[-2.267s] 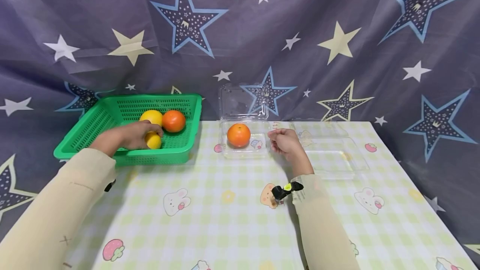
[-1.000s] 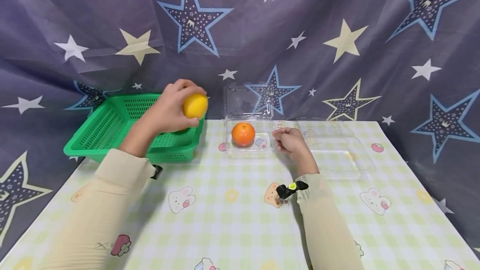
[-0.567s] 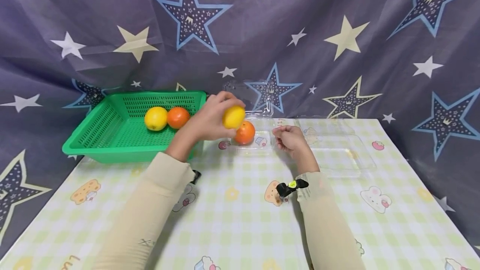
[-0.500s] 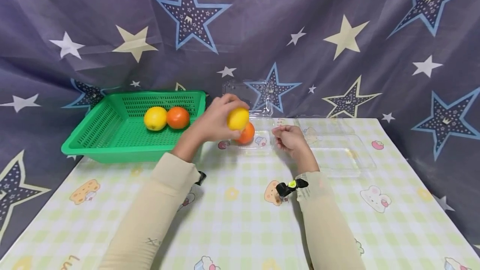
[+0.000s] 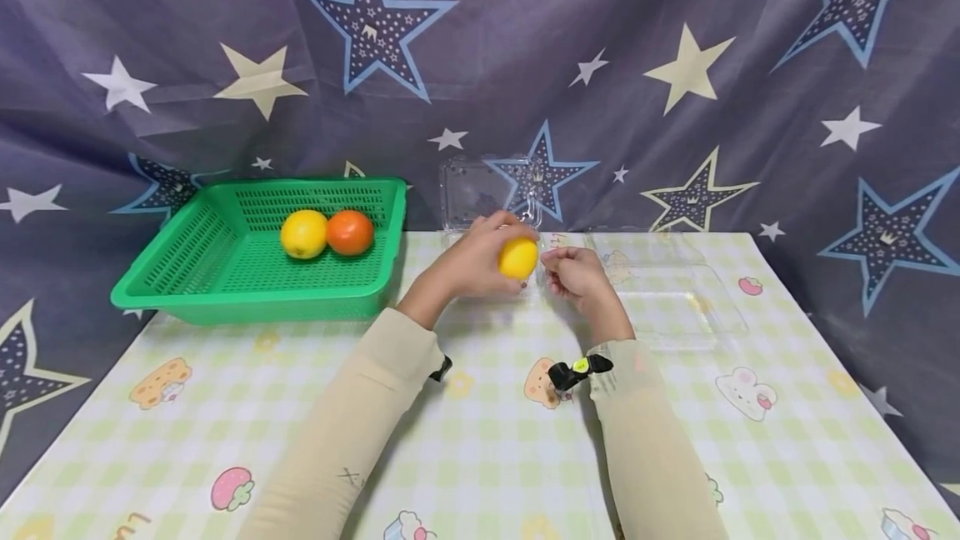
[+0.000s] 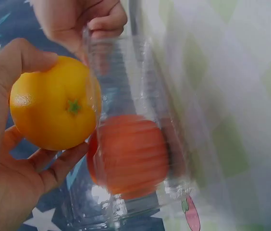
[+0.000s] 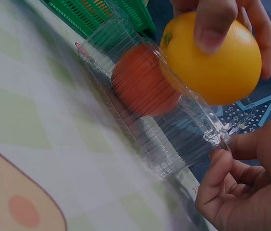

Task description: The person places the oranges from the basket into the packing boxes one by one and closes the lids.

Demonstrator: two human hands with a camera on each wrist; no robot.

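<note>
My left hand (image 5: 483, 261) grips a yellow orange (image 6: 58, 103) between thumb and fingers, over the clear plastic clamshell box (image 7: 174, 134). In the right wrist view the yellow orange overlaps the box's upper rim. A reddish-orange tangerine (image 6: 130, 156) sits inside the box, seen through its wall in both wrist views; in the head view my left hand hides it. My right hand (image 5: 577, 277) pinches the box's right rim between thumb and index finger. The box's raised lid (image 5: 472, 190) leans back toward the curtain.
A green slotted basket (image 5: 255, 307) stands at the left with another yellow orange (image 5: 303, 234) and a tangerine (image 5: 350, 232) in it. To the right lies a second clear clamshell box (image 5: 675, 307). A star-printed curtain (image 5: 480, 65) hangs behind the checkered table (image 5: 465, 457).
My left hand has lifted the yellow orange out of the green basket and carried it right, over the clear box. The right hand has stayed at the box's rim.
</note>
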